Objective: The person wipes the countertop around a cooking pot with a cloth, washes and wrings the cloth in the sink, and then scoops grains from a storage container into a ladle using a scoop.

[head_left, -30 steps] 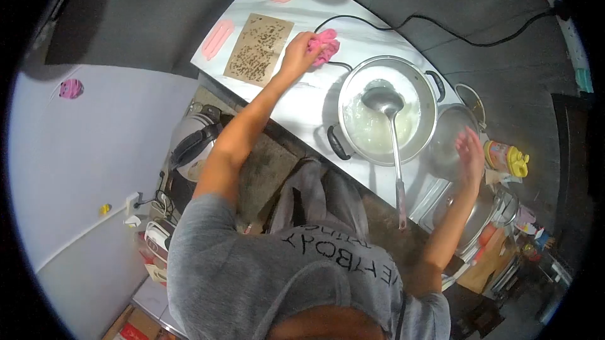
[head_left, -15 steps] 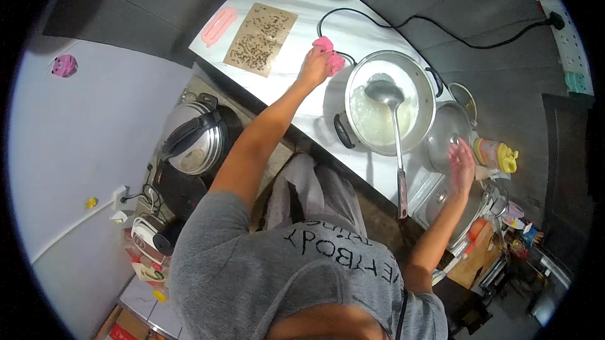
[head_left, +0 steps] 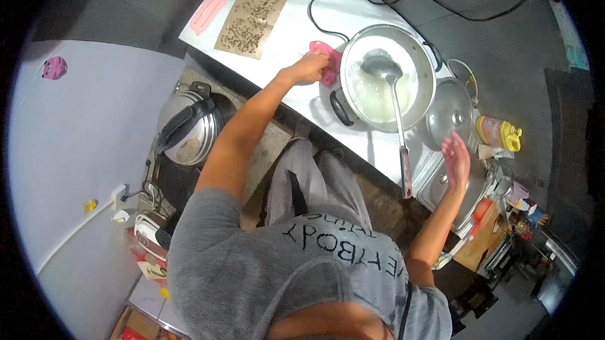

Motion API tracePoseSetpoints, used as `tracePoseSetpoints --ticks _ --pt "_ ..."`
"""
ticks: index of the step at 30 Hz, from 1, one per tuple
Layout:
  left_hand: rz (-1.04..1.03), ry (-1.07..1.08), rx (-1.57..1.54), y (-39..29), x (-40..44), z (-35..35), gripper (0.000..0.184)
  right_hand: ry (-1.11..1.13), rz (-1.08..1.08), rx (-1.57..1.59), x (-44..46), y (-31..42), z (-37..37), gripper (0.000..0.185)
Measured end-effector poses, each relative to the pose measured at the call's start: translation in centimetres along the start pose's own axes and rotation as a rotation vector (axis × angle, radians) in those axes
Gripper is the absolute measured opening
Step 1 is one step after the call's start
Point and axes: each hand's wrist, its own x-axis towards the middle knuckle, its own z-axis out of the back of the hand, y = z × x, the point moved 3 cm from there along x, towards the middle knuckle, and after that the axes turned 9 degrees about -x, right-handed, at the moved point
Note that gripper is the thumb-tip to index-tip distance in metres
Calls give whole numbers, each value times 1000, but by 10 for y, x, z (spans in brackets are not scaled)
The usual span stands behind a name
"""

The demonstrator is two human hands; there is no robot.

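My left hand (head_left: 310, 66) is closed on a pink cloth (head_left: 330, 70), pressed to the white countertop (head_left: 295, 36) left of the pot. The wide metal pot (head_left: 354, 45) contains a whitish, cloudy liquid (head_left: 378, 97). A ladle (head_left: 399, 119) rests in it, bowl inside and handle over the near rim. One black pot handle (head_left: 340, 108) is just below the cloth. With fingers apart and nothing in it, my right hand (head_left: 457, 162) hovers over the sink area, near a metal lid (head_left: 446, 110).
A brown sheet with small dark bits (head_left: 251, 23) and a pink oblong item (head_left: 208, 14) lie on the left. A black cord (head_left: 435, 11) runs behind the pot. Right are a yellow-capped container (head_left: 498, 133) and a sink (head_left: 435, 189). A pressure cooker (head_left: 192, 126) stands at lower left.
My left hand has moved the pink cloth along the counter toward its front edge, closer to the pot's handle. My right hand has drawn back slightly from the lid. The view has shifted.
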Motion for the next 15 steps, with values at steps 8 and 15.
tracePoseSetpoints --ticks 8,15 --pt "172 -350 -171 -61 -57 -50 29 52 -10 64 -15 -35 34 34" --pt "181 -642 123 -139 -73 -130 20 24 -79 123 -31 -111 77 28"
